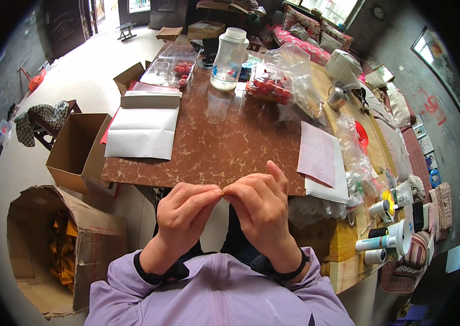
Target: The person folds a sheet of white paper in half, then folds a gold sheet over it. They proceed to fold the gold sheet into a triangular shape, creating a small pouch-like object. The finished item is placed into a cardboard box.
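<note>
My left hand [185, 205] and my right hand [260, 199] meet at the fingertips in front of the near edge of a brown marbled table [222, 146]. Between the pinched fingertips is a tiny yellowish-brown thing, mostly hidden and too small to name. White folded paper [144, 128] lies at the table's left, with red sheets under it. Pale pink paper [316, 155] rests on white sheets [327, 191] at the right corner, nearest my right hand.
A clear plastic bottle [228, 61] stands far back between clear boxes of red fruit [270, 86] [183, 69]. At left are an open cardboard box [77, 150] and a larger carton [101, 244] holding folded golden paper pieces [64, 252]. Bottles [372, 243] stand at right.
</note>
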Demonstrator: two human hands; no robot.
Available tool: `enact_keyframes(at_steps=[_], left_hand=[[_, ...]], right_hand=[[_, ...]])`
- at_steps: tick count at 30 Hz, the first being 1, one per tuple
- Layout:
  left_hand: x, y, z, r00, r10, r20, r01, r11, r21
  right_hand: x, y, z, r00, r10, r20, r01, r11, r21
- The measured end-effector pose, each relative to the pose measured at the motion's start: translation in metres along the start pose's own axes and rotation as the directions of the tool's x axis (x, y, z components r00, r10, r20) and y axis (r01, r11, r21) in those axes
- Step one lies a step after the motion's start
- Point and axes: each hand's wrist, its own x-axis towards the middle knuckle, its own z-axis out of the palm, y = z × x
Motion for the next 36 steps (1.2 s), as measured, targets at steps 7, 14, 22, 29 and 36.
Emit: enact_keyframes(at_steps=[7, 14, 22, 29, 36], left_hand=[[0.000, 0.007, -0.006, 0.988, -0.114, 0.099, 0.119, 0.992, -0.046], [0.001, 0.007, -0.003, 0.987, -0.055, 0.150, 0.051, 0.998, 0.026], [-0.006, 0.006, 0.004, 0.991, -0.115, 0.062, 0.118, 0.991, -0.059], [-0.004, 0.001, 0.006, 0.990, -0.084, 0.110, 0.086, 0.996, -0.015], [-0.006, 0.005, 0.008, 0.990, -0.136, 0.047, 0.139, 0.989, -0.058]], right_hand=[[-0.003, -0.001, 0.001, 1.000, -0.022, 0.018, 0.022, 1.000, -0.022], [-0.008, 0.000, 0.002, 0.999, -0.029, -0.016, 0.027, 0.993, -0.112], [-0.011, -0.001, 0.002, 0.998, 0.025, -0.049, -0.028, 0.998, -0.061], [-0.009, 0.005, -0.004, 0.999, -0.011, 0.037, 0.015, 0.996, -0.092], [-0.007, 0.006, -0.002, 0.999, -0.030, 0.025, 0.032, 0.998, -0.049]])
